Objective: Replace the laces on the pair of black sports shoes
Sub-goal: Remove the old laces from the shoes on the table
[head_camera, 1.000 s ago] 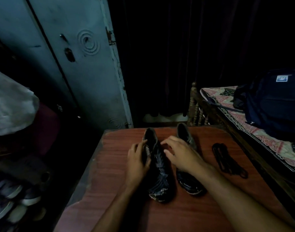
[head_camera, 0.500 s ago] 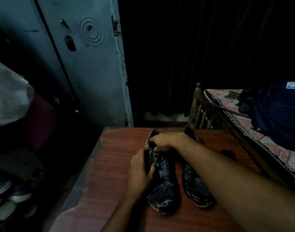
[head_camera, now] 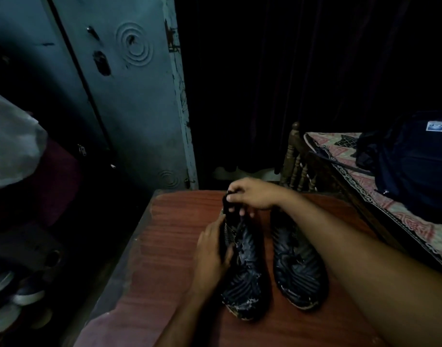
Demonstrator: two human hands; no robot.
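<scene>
Dim room, reddish wooden table (head_camera: 179, 246) with two black shoes side by side: the left hand (head_camera: 211, 254) grips the left shoe (head_camera: 242, 271) at its side, the right hand (head_camera: 252, 194) pinches its far end, the right shoe (head_camera: 297, 266) lies untouched.

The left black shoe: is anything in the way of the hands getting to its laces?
Nothing visible is. The left hand already grips the side of the left black sports shoe, and the right hand pinches something dark at its top opening.
</scene>
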